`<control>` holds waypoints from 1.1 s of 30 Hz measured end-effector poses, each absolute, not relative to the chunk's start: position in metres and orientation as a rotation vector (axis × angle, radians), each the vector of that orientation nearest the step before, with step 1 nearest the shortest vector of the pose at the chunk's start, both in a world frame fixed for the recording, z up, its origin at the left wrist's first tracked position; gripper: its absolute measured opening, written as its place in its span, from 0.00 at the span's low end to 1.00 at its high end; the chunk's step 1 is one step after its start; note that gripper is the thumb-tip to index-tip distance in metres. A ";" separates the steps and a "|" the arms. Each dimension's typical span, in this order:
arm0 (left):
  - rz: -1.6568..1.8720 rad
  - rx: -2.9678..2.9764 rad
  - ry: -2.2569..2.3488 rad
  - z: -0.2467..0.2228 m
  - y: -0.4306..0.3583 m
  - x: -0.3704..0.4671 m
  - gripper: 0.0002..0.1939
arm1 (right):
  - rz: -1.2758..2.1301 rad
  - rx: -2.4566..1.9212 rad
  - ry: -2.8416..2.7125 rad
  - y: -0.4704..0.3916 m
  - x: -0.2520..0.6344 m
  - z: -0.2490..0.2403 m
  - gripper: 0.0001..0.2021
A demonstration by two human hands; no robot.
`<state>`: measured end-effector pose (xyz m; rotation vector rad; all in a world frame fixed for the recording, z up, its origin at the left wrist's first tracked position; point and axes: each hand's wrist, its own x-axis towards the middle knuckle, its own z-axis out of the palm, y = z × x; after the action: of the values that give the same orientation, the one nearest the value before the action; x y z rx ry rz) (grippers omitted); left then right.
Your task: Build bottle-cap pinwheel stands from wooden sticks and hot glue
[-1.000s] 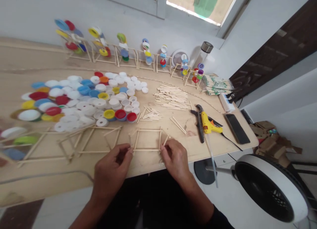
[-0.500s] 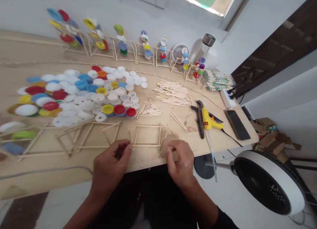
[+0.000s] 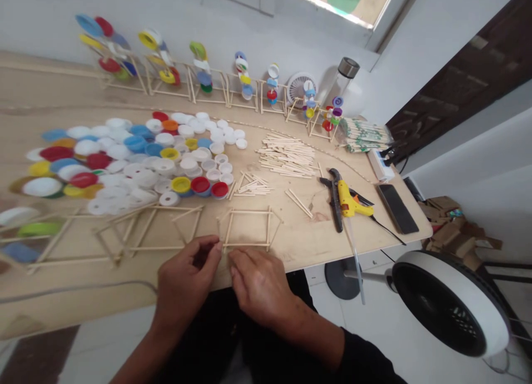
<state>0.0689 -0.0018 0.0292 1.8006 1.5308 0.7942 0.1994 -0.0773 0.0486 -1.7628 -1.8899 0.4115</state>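
A small frame of wooden sticks (image 3: 249, 211) lies near the table's front edge, with slanted sticks at both sides. My left hand (image 3: 187, 281) is closed at its lower left corner, thumb and index finger pinched on the end of the left slanted stick. Just below the frame's lower bar is my right hand (image 3: 261, 287), its fingers curled together; what they hold, if anything, is hidden. Further left lie more stick frames (image 3: 162, 245). Behind my hands are short loose sticks (image 3: 253, 184) and a pile of coloured and white bottle caps (image 3: 145, 176).
A yellow glue gun (image 3: 349, 198) rests on a black clamp-like tool (image 3: 336, 204), near a phone (image 3: 398, 208). Longer sticks (image 3: 286, 155) are heaped behind. Cap-and-stick models (image 3: 203, 76) line the wall beside a glass bottle (image 3: 338, 85). A fan (image 3: 449, 306) stands at the right.
My right hand has moved left, from beyond the frame's right side to below its lower bar. My left hand stays at the lower left corner.
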 end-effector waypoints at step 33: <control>0.700 1.798 1.570 0.039 0.000 0.070 0.13 | -0.229 -1.987 -1.399 -0.130 0.333 0.080 0.12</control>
<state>0.0699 -0.0001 0.0388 1.7979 1.5702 0.6997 0.3332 -0.1301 0.0797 -1.9866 -1.3994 -0.2288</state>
